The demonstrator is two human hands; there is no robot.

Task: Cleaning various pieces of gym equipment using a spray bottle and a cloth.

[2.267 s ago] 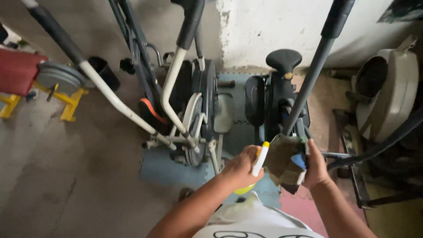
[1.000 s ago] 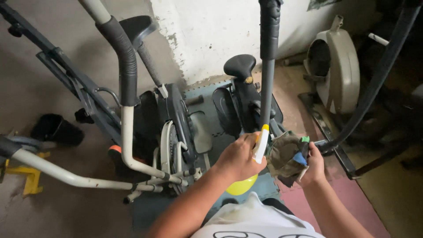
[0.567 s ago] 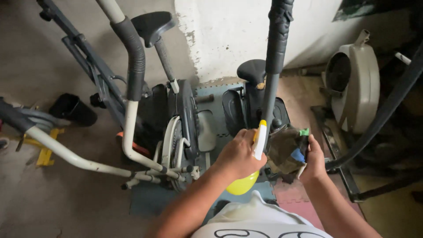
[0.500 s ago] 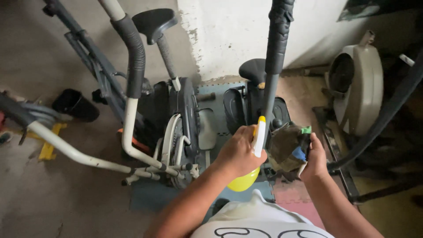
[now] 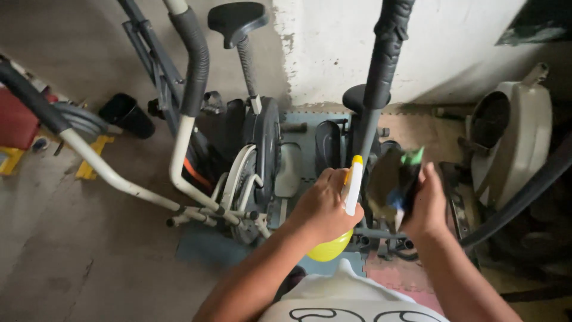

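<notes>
My left hand (image 5: 322, 206) grips a spray bottle (image 5: 353, 186) with a white trigger head, a yellow nozzle tip and a yellow body (image 5: 329, 248) showing below my fist. My right hand (image 5: 424, 203) holds a dark crumpled cloth (image 5: 394, 180) with green and blue patches. Both hands are raised close together, just in front of the black foam-covered handlebar (image 5: 381, 65) of an elliptical trainer. The cloth sits beside the grey part of that bar. The nozzle points up and slightly toward the cloth.
Below stand elliptical trainers with a black saddle (image 5: 236, 19), a white curved handlebar (image 5: 179, 161) and a dark flywheel housing (image 5: 266, 140). A beige machine casing (image 5: 521, 140) stands at right, a black pot (image 5: 126, 114) and yellow stand (image 5: 90, 161) at left. A white wall (image 5: 333, 48) rises behind.
The view has shifted, with the equipment sliding sideways in frame. My hands stay together with bottle and cloth. The cloth has turned more upright against my right palm.
</notes>
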